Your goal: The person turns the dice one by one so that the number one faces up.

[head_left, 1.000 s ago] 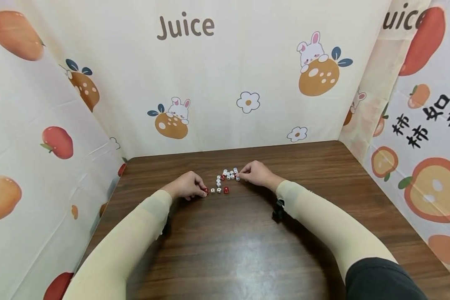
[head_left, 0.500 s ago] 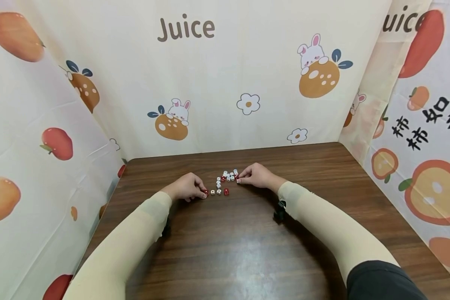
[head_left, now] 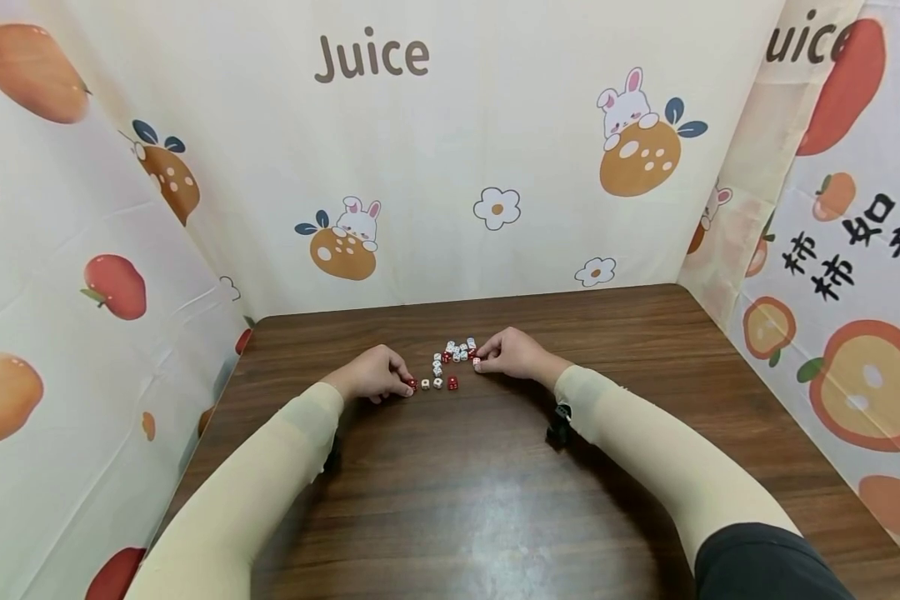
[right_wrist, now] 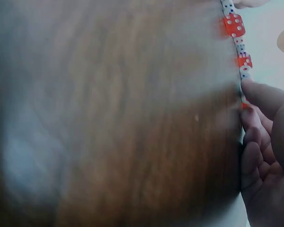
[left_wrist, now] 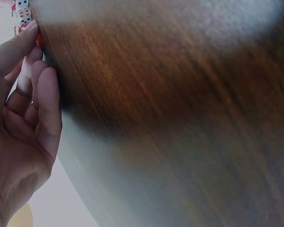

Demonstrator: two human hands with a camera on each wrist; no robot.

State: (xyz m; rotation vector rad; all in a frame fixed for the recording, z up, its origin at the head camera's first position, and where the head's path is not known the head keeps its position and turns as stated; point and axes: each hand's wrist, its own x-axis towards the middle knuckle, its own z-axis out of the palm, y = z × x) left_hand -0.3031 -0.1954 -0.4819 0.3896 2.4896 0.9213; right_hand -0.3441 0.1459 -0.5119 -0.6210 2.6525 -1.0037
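Observation:
On the brown table my left hand (head_left: 375,372) pinches a red die (head_left: 413,384) between thumb and index finger, at the left end of a short front row. In the left wrist view the curled thumb (left_wrist: 28,35) and index tip meet around a sliver of red. My right hand (head_left: 516,353) holds its thumb and index tips at a white die (head_left: 477,364), right of the other dice. A red die (head_left: 472,354) sits just behind that, close to the index fingertip. The right wrist view shows the thumb (right_wrist: 258,92) overlapping the dice line, with red beyond it.
Two white dice, one a cream die (head_left: 425,384), and a lone red die (head_left: 453,382) continue the front row. Behind runs a curving line of white dice (head_left: 437,364) to a back cluster (head_left: 457,353). Printed cloth walls (head_left: 420,167) enclose the table's back and sides.
My right hand has shifted slightly toward me, and a white die now shows at its fingertips. My left hand stays in place on the red die.

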